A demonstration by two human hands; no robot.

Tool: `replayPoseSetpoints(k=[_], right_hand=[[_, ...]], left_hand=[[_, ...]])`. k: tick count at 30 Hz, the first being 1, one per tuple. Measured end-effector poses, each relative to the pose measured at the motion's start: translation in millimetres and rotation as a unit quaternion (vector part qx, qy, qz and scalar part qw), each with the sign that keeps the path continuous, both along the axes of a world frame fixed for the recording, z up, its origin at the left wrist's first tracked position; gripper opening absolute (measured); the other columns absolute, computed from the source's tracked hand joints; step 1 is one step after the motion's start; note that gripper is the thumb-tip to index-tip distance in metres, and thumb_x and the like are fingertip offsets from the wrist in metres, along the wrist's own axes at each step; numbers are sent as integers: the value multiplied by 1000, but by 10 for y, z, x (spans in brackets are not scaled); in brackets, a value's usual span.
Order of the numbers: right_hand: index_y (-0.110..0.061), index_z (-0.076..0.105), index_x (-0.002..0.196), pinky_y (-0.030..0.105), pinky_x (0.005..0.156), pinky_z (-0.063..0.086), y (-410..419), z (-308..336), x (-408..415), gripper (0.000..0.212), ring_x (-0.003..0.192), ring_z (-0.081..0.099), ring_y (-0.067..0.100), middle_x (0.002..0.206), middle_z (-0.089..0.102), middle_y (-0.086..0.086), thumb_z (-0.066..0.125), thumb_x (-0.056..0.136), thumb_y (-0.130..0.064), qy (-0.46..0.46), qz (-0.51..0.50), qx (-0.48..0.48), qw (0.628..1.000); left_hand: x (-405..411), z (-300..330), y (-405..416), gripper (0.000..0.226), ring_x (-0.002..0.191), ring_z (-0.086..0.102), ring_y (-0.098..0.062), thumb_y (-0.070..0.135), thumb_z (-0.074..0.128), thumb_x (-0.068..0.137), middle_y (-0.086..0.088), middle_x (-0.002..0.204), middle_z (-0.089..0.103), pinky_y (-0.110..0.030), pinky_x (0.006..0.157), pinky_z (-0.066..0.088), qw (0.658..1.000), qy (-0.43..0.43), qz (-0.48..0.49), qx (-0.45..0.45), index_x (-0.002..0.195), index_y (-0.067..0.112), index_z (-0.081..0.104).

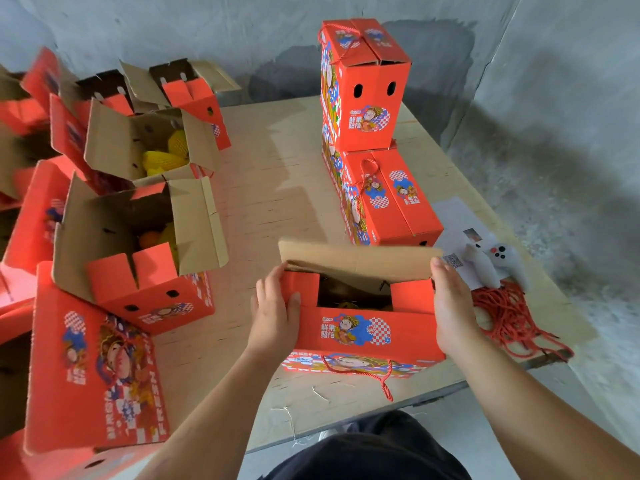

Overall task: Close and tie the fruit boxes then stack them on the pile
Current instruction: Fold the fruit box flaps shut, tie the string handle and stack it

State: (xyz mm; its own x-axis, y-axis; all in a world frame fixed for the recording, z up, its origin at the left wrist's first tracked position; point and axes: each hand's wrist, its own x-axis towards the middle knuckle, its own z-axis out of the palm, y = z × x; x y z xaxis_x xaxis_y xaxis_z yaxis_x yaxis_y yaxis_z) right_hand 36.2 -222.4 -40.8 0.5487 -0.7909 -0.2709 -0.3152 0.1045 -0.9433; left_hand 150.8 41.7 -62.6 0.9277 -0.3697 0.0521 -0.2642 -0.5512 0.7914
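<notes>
An orange-red fruit box [360, 336] stands at the table's near edge, partly open, with its far brown flap [356, 259] raised and dark fruit showing inside. My left hand [275, 311] lies against the box's left end, thumb on the folded left flap. My right hand [450, 306] presses the right end, thumb up by the raised flap's corner. A red cord handle [386, 382] hangs from the box's front. The pile [367, 98] of tied boxes stands at the table's far right, one upright on a lower one [394, 199].
Several open boxes with fruit stand at the left [138, 244], [152, 147]. A closed red box [93, 372] lies in the near left. A heap of red cord [509, 317], a white plush toy [495, 263] and papers lie right of my box. Grey concrete walls surround the table [277, 188].
</notes>
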Motion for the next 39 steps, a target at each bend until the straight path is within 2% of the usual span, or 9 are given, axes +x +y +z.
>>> replayPoseSetpoints(k=[4, 7, 10, 13, 18, 24, 32, 35, 39], right_hand=[[-19, 71, 116, 43, 105, 45, 32, 51, -61, 70, 124, 61, 22, 131, 68, 2, 45, 83, -75, -55, 4, 87, 995], [-27, 66, 79, 31, 91, 46, 32, 33, -125, 48, 110, 64, 6, 107, 72, -13, 58, 78, -74, 5, 112, -107, 988], [-36, 63, 111, 14, 91, 35, -110, 8, -239, 62, 113, 48, -6, 119, 55, -20, 75, 66, -76, 69, 261, -258, 928], [-34, 52, 146, 28, 100, 37, -244, 7, -238, 97, 125, 43, 9, 128, 44, -18, 68, 66, -87, 128, 363, -368, 847], [-27, 53, 148, 42, 83, 55, -217, 133, -165, 90, 108, 62, 24, 122, 58, -2, 35, 86, -89, 176, 341, -521, 763], [-28, 48, 154, 46, 83, 53, -22, 134, -136, 86, 98, 58, 37, 117, 57, 10, 31, 87, -79, 222, 306, -552, 743], [-37, 30, 161, 41, 92, 49, -77, 156, -121, 88, 110, 56, 29, 130, 48, 2, 15, 86, -82, 275, 339, -524, 731], [-38, 13, 164, 41, 112, 34, -81, 123, -128, 85, 132, 44, 28, 140, 42, 1, 16, 89, -79, 312, 351, -520, 713], [-45, -13, 159, 44, 123, 14, -48, 84, -108, 84, 148, 18, 28, 154, 23, 4, 11, 87, -83, 363, 378, -452, 722]], left_hand=[[-72, 43, -17, 93, 141, 44, -16, 15, 61, 99, 12, 156, 28, -49, 117, 42, 985, 98, 26, -142, 165, 32, -2], [-99, 34, 25, 77, 140, 41, -8, 41, 67, 85, 19, 147, 46, -38, 116, 39, 992, 14, -1, -128, 155, 30, 36], [-48, 6, 69, 53, 141, 42, -12, 54, 65, 83, 13, 141, 55, -42, 121, 30, 991, -48, -56, -112, 124, 20, 61], [23, 22, 91, 50, 142, 45, -22, 61, 67, 82, 8, 137, 62, -48, 123, 21, 989, -101, -105, -17, 110, 19, 69], [407, 258, -33, 70, 109, 57, -30, 84, 46, 85, 6, 119, 63, -47, 101, 40, 945, -207, -122, 223, 130, 33, 64], [474, 221, -305, 61, 143, 32, -34, 66, 34, 100, 5, 163, 38, -48, 122, 28, 932, -163, -183, 265, 151, 36, 48], [764, 425, -331, 89, 109, 55, -33, 90, 42, 76, 6, 126, 64, -45, 101, 41, 868, -264, -219, 360, 143, 33, 60], [820, 405, -377, 97, 122, 50, -27, 93, 27, 76, 1, 130, 52, -41, 109, 37, 841, -251, -270, 396, 153, 36, 44], [797, 245, -378, 98, 141, 32, -24, 98, 7, 79, 1, 146, 37, -45, 119, 32, 872, -143, -293, 365, 161, 43, 10]])
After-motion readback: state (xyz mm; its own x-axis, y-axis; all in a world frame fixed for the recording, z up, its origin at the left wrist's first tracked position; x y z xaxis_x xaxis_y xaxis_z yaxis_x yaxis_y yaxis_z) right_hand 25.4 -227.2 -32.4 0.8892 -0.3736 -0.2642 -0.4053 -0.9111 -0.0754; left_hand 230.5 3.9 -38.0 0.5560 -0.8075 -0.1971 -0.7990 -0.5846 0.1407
